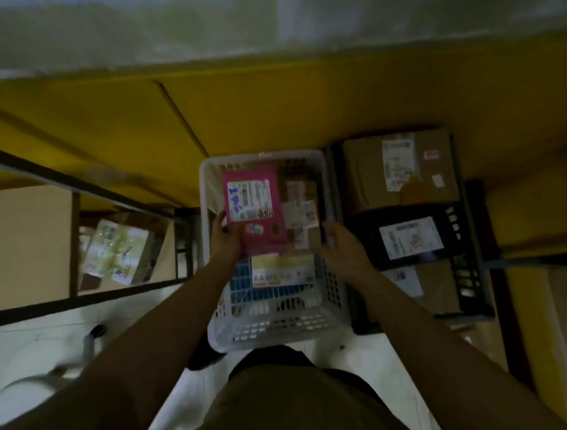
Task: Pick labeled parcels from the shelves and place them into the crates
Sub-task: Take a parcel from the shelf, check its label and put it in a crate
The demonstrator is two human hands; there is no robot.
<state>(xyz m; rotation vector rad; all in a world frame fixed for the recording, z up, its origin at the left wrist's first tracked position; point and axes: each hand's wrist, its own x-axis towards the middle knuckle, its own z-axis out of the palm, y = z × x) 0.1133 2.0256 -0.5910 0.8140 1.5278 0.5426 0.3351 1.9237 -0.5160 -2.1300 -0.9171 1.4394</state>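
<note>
Left hand (pixel 225 241) clamped on pink parcel (pixel 253 207) over white crate (pixel 208 212); right hand (pixel 342 252) gripping crate's right rim; black crate (pixel 473 253) just right.

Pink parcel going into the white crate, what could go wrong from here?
1. The left hand holds the pink parcel only by its near corner; a thin grip like that may let it tilt or slip.
2. The white crate already holds a brown box and a blue pack, so the parcel may land propped up.
3. The right hand rests on the crate's rim beside the black crate; a nudge could shift it.
</note>
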